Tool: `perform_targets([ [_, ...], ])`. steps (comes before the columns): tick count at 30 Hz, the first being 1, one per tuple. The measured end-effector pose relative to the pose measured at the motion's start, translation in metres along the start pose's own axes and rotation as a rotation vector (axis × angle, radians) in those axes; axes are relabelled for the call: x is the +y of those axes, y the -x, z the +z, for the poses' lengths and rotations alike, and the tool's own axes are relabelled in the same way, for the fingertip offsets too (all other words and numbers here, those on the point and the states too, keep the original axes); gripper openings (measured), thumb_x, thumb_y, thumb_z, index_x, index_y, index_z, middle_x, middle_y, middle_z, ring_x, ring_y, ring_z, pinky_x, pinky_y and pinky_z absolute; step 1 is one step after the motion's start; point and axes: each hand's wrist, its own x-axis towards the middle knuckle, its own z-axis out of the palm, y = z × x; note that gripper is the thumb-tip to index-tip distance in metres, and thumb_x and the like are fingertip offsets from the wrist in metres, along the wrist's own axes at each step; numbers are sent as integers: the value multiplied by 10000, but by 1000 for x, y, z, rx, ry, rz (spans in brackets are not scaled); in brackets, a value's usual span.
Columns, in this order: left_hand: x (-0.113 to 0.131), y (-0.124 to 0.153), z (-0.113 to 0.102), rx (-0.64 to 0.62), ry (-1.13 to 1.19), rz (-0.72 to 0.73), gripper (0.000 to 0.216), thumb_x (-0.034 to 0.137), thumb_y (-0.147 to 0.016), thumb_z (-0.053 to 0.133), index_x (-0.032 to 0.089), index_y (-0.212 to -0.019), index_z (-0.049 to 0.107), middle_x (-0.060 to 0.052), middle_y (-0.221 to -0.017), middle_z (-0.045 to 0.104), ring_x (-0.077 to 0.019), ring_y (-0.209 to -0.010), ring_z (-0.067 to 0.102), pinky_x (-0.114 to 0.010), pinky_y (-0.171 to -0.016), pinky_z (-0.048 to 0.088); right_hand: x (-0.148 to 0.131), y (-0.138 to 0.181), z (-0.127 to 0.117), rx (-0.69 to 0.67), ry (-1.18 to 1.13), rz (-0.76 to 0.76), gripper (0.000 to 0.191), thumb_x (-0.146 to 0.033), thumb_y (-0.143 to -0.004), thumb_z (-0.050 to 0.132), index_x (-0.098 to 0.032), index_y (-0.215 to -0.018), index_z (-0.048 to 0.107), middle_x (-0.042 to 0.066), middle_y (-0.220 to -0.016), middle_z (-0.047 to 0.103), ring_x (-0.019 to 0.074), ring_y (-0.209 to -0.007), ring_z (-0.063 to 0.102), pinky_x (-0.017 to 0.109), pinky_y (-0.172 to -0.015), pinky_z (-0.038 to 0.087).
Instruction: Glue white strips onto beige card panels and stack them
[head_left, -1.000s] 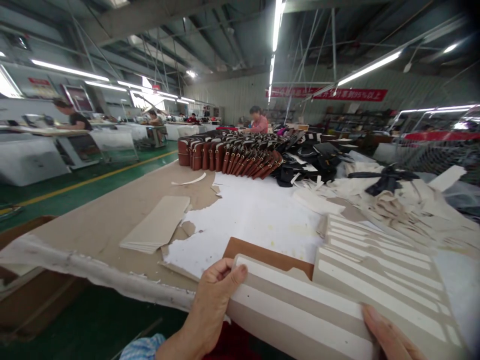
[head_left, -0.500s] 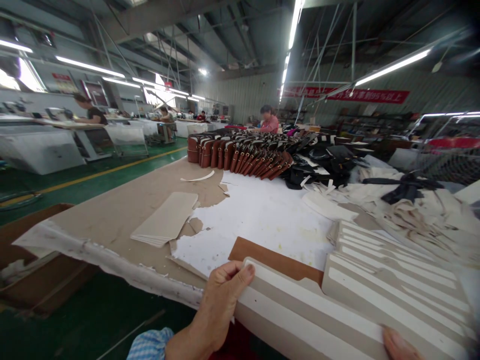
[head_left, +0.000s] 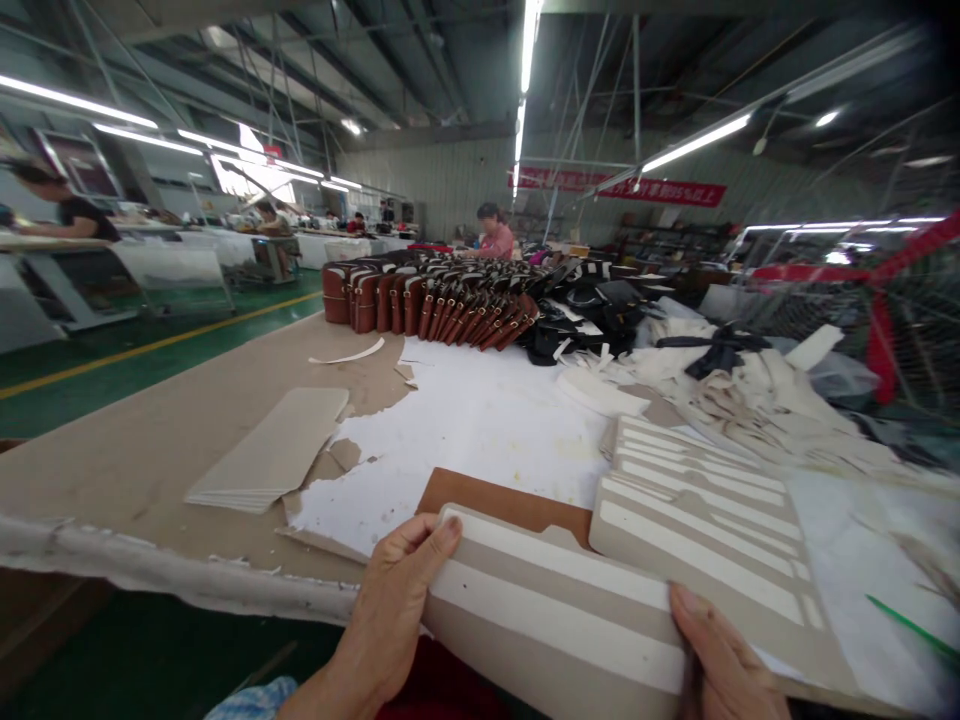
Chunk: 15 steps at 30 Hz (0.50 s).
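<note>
My left hand (head_left: 390, 610) grips the left end of a grey cardboard panel with white strips (head_left: 555, 620), thumb on its top corner. My right hand (head_left: 720, 665) holds the same panel near its right end, thumb lying on top. The panel is tilted over the table's near edge. Under its far edge lies a brown leather piece (head_left: 502, 500). To the right rests a stack of similar striped panels (head_left: 697, 500), fanned out on the table.
A pile of plain grey boards (head_left: 270, 450) lies to the left on the brown paper cover. Rows of brown wallets (head_left: 427, 305) and black bags (head_left: 600, 310) stand farther back, cream offcuts (head_left: 757, 390) at right. People work at distant tables.
The view has swung a little to the right. My right hand has come further into view, its thumb now on top of the panel. My left hand's grip is unchanged.
</note>
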Motion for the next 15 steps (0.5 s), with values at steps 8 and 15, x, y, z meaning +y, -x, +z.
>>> perform_targets([
  [8, 8, -2, 3, 25, -86, -57, 522, 676, -689, 833, 193, -873, 762, -1, -724, 719, -165, -664, 589, -220, -574, 446, -31, 16, 23, -65, -450, 203, 538, -696, -790, 730, -217, -1025, 795, 57, -976, 821, 297, -1054, 733, 383, -895, 587],
  [15, 12, 0, 7, 35, -91, -126, 649, 666, -537, 919, 223, -979, 743, -13, -884, 779, -231, -738, 682, -264, -569, 539, -51, 27, 14, -249, -627, 181, 613, -780, -738, 730, -183, -856, 804, 96, -778, 790, 325, -872, 755, 426, -803, 601],
])
